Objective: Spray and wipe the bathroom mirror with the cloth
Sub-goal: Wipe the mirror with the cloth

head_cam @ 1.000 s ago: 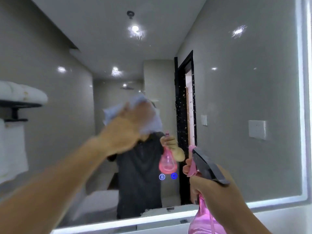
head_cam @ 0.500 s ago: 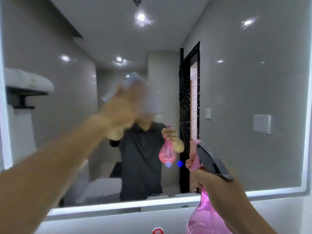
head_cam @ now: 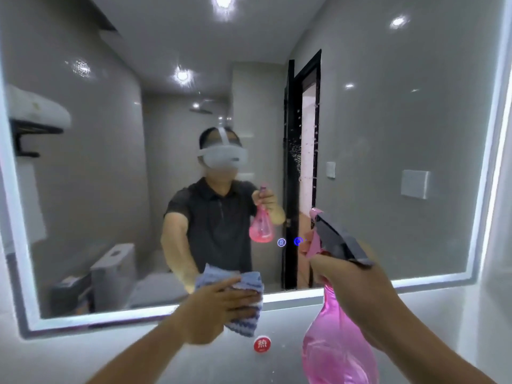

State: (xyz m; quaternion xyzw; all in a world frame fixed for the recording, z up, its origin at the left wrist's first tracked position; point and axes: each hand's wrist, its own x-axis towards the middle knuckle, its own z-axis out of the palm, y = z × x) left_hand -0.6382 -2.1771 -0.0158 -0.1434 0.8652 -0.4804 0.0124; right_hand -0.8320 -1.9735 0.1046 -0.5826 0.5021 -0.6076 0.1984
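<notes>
A large wall mirror [head_cam: 388, 134] with a lit white border fills the view. My left hand [head_cam: 219, 306] presses a folded blue-and-white cloth [head_cam: 246, 314] flat against the mirror's lower edge, near the middle. My right hand [head_cam: 357, 295] grips a pink spray bottle [head_cam: 335, 350] by its neck, with the grey trigger head [head_cam: 338, 242] pointing at the glass. Fine spray droplets speckle the mirror around the dark door reflection [head_cam: 296, 151].
Two small blue touch icons [head_cam: 289, 241] glow on the glass left of the bottle head. A round red sticker [head_cam: 262, 344] sits on the wall under the mirror. The reflection shows a person, a toilet and a towel shelf at left.
My left hand has swept the cloth down from the mirror's upper middle to its bottom edge. The right hand has kept the bottle in about the same place.
</notes>
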